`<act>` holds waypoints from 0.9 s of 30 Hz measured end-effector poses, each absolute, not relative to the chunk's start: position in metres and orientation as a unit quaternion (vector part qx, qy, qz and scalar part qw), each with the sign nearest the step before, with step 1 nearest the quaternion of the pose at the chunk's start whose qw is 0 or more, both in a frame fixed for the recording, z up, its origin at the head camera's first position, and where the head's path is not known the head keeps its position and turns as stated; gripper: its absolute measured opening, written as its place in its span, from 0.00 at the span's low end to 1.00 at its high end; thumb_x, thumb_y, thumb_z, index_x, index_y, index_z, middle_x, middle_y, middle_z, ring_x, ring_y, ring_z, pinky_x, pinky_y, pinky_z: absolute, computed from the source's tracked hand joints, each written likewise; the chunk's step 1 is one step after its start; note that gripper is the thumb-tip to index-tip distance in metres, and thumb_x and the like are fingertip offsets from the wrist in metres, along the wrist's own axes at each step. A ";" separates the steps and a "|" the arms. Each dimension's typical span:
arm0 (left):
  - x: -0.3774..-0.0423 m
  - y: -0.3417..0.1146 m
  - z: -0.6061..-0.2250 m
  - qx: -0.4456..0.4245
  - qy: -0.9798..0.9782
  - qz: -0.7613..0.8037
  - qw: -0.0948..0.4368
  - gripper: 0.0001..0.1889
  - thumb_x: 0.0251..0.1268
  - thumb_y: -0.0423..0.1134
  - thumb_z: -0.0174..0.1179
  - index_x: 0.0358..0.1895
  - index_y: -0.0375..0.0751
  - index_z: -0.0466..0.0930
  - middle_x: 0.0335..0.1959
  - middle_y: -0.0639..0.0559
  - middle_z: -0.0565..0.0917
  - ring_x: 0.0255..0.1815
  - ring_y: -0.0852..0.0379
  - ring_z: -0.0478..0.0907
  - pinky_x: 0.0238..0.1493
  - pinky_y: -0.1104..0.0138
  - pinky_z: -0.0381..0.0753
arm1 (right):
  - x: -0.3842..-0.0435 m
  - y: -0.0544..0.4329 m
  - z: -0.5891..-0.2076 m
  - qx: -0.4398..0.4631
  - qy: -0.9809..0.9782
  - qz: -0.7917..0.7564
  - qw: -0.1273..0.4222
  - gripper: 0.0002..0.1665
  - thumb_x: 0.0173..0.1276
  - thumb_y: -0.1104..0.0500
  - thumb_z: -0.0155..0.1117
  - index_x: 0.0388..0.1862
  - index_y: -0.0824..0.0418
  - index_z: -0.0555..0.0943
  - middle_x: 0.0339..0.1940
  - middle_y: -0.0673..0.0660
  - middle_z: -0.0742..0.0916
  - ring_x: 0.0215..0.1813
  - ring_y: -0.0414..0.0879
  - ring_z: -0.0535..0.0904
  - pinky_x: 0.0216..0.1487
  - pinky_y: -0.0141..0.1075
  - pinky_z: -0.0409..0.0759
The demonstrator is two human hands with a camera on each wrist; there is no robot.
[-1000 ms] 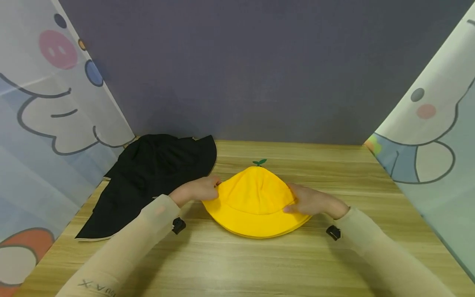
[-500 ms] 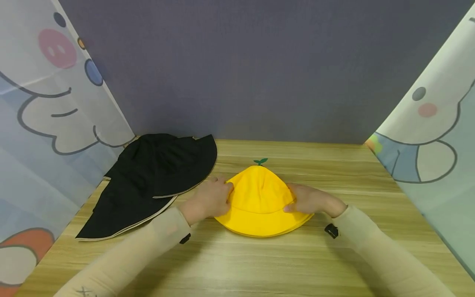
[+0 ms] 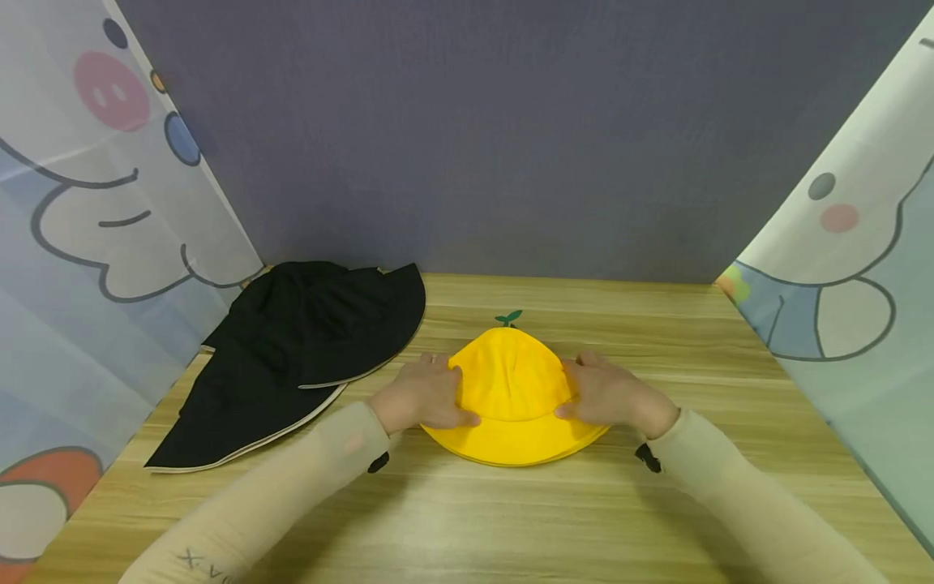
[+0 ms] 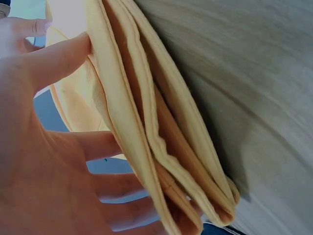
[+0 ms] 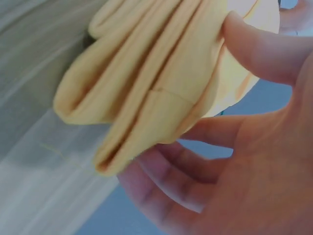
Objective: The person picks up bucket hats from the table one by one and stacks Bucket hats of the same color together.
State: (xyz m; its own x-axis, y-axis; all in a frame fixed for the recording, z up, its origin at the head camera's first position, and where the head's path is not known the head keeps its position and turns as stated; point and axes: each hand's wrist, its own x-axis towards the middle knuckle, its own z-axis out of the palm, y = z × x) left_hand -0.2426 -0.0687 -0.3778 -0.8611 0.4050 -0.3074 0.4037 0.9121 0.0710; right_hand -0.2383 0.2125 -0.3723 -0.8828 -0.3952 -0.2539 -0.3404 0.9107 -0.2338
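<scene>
Gripping the yellow hat [image 3: 508, 381] from both sides with left hand [image 3: 425, 397] and right hand [image 3: 607, 395], thumbs in front, fingers behind, probably to keep the folds even. Centred over the table [image 3: 503, 519], near black cloth [image 3: 284, 349]. Hard to tell resting from slightly lifted; fingertips partly hidden behind fabric.

A plain dark grey wall [image 3: 467, 138] stands behind a wooden table [image 3: 525, 523] with pale, streaky grain. A creased cartoon-printed sheet [image 3: 87, 332] in white and light blue lines the left side; a similar sheet [image 3: 854, 316] lines the right. Light leaves a soft sheen on the near tabletop.
</scene>
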 end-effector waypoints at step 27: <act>-0.246 -0.059 -0.375 0.193 0.965 -0.037 0.171 0.43 0.58 0.73 0.62 0.67 0.44 0.76 0.63 0.41 0.74 0.63 0.42 0.70 0.58 0.49 0.75 | -0.219 0.155 -0.384 -0.230 0.967 0.043 0.100 0.51 0.62 0.24 0.62 0.60 0.69 0.78 0.47 0.65 0.82 0.50 0.63 0.76 0.49 0.54 0.78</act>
State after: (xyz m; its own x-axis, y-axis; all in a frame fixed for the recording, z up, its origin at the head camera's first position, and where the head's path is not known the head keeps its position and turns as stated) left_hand -0.2460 -0.0589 -0.3749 -0.8669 0.3610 -0.3438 0.3861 0.9224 -0.0050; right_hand -0.2191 0.1553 -0.3837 -0.8744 -0.4353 -0.2142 -0.4527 0.8909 0.0376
